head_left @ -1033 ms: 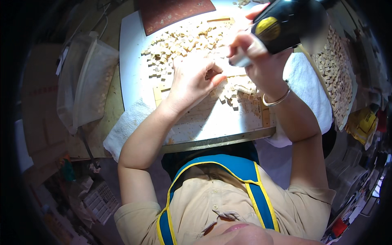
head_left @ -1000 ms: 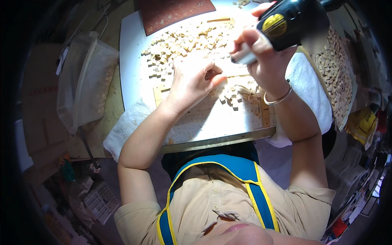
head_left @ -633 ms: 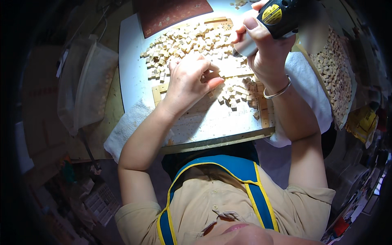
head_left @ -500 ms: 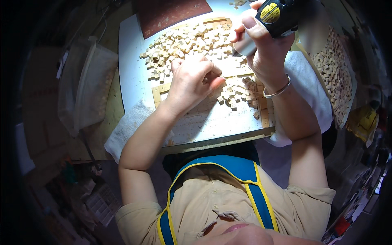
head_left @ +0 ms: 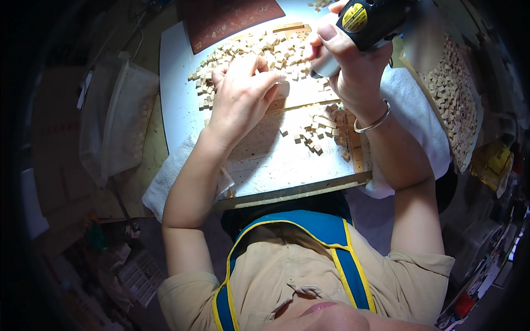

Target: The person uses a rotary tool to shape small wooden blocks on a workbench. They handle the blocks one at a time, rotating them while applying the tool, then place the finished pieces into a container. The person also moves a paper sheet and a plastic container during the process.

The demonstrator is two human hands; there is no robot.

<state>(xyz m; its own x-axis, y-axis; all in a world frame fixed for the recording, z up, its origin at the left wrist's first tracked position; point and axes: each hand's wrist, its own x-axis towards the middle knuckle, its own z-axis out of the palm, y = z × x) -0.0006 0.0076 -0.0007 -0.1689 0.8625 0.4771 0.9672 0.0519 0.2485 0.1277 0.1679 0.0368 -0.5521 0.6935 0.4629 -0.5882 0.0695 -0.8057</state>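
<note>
My right hand [head_left: 356,77] is wrapped round a black power tool [head_left: 381,25] with a round yellow label, raised at the upper right; the tool's blunt tip points down and left. My left hand [head_left: 240,99] hovers over the white board, its thumb and forefinger brought together. Bright light washes out the fingertips, so what they pinch, if anything, does not show clearly. Beyond that hand spreads a pile of small wooden cubes [head_left: 281,52]. A smaller heap of cubes [head_left: 317,132] lies nearer me, beside a wooden strip [head_left: 359,157] on the right.
A dark red sheet [head_left: 232,22] lies at the back of the white board [head_left: 175,83]. On the right are a white towel [head_left: 414,105] and a tray of many cubes [head_left: 452,94]. Another towel [head_left: 171,171] and a translucent plastic bin [head_left: 118,116] are on the left.
My left hand has moved up and a little left, uncovering more of the board near the smaller heap. My right hand and the tool have shifted slightly left.
</note>
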